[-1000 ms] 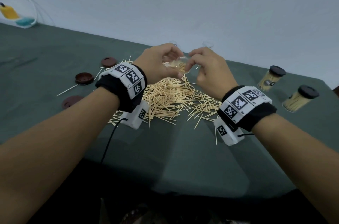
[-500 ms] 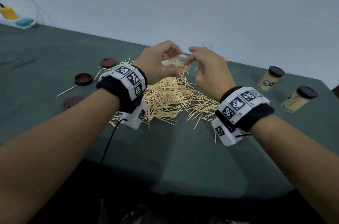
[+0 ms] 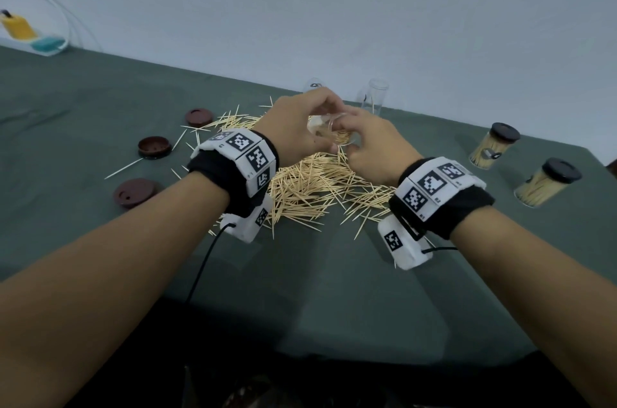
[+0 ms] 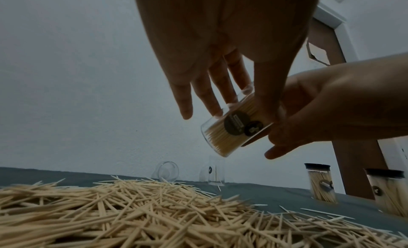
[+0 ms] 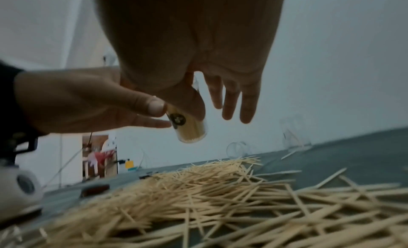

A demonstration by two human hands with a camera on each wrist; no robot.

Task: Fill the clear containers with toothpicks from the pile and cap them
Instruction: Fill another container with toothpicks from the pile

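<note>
- You hold a clear container (image 4: 229,129), packed with toothpicks and tilted, in the air above the toothpick pile (image 3: 314,184) on the green tablecloth (image 3: 100,100).
- Your left hand (image 3: 293,127) pinches the container between thumb and fingers; the little finger sticks out straight.
- Your right hand (image 3: 374,147) closes thumb and forefinger on the same container from the other side, with the other three fingers (image 5: 232,98) hanging straight and free.
- The container has no cap on it, and a dark round label faces the left wrist view.
- Beyond the pile, one empty container (image 4: 167,171) lies on its side and another (image 3: 374,100) stands upright.
- To your right stand two filled containers with black caps (image 3: 490,150) (image 3: 547,184).
- Three brown caps (image 3: 154,147) (image 3: 199,116) (image 3: 133,192) lie to the left of the pile.
</note>
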